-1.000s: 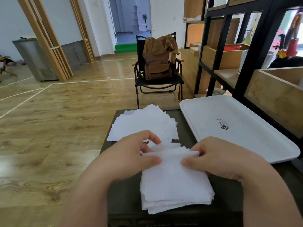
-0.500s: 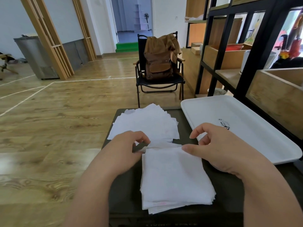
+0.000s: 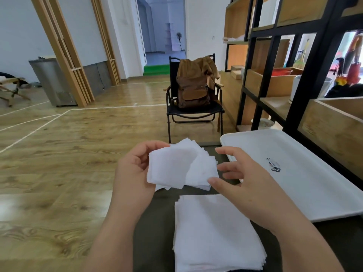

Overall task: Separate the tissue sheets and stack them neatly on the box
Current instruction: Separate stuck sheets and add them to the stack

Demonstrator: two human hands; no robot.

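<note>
- My left hand (image 3: 133,169) holds a single white tissue sheet (image 3: 169,169) up above the dark box (image 3: 155,222), fingers curled round the sheet's left edge, thumb on its near face.
- My right hand (image 3: 241,183) hangs just beside the sheet with its fingers spread and loosely bent; the thumb tip meets the sheet's lower right corner, though I cannot tell whether it grips or only touches.
- Behind the lifted sheet, a fanned pile of separated sheets (image 3: 204,169) lies toward the far end of the box, its corners splayed out to the right.
- Nearer to me, a thick stack of tissue (image 3: 214,232) rests on the box top, its edges roughly squared, with layers showing at the right and bottom edges.
- A white tray (image 3: 314,183) sits to the right of the box, and a small dark printed mark (image 3: 274,165) shows on its surface; its near left rim runs just beside my right hand.
- A black metal shelving unit (image 3: 306,75) with wooden boxes stands along the right, just behind the tray.
- Across the wood floor (image 3: 59,154), a black folding chair (image 3: 194,112) carries a brown backpack (image 3: 194,87) that leans upright against its backrest.
- Farther left, a grey cabinet (image 3: 51,81) stands against wooden slatted frames (image 3: 68,52), and an open doorway (image 3: 161,36) shows a green step beyond.
</note>
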